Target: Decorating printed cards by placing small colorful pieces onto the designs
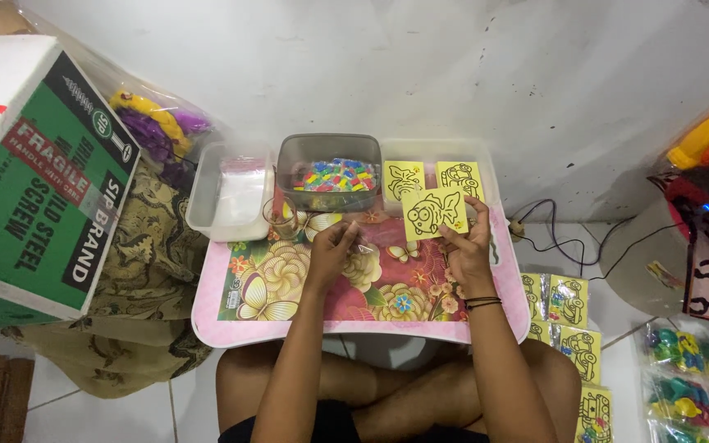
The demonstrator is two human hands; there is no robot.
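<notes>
I see the yellow fish card (433,213) pinched at its lower right edge by my right hand (465,250), thumb under one side and fingers closed on the rim, so the card stands just above and slightly left of that hand. Its long axis runs roughly side to side, tilted a little up toward the right. My left hand (334,246) sits well to the left of the card, fingers curled together on what looks like a small clear plastic sleeve (363,244); I cannot tell how firmly it grips. So the card lies up and to the right of the left hand, with a gap between them, and the right hand is plainly the nearer one, already touching it.

Beyond the right hand's fingertips, two more yellow cards (432,176) rest in a clear tray (486,160). Further past the left hand stands a grey tub of coloured beads (331,174), and left of that another clear tub (227,193). Both hands hover over the flowered lap table (289,287).
</notes>
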